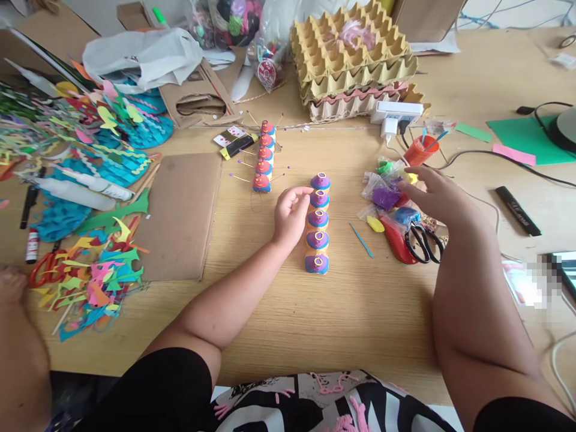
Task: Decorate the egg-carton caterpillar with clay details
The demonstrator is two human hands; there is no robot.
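Observation:
A standing row of egg-carton cups (317, 240), covered in purple and blue clay with small yellow rings on top, runs lengthwise before me. My left hand (290, 216) is at its left side, fingers bent together and fingertips against the second cup from the far end. Over small bags of modelling clay (386, 197) to the right hovers my right hand (438, 195), thumb and forefinger apart near a yellow lump (411, 175). Whether it touches the clay I cannot tell. Farther back stands a similar red-topped row (263, 157) with pin-like feelers.
Black-handled scissors (423, 243), a blue stick (361, 240) and an orange cup (420, 150) lie or stand near my right hand. Egg trays (351, 60) are stacked at the back. Cardboard (180, 216) and paper scraps (99, 270) lie left, beside another person's arm (20, 348).

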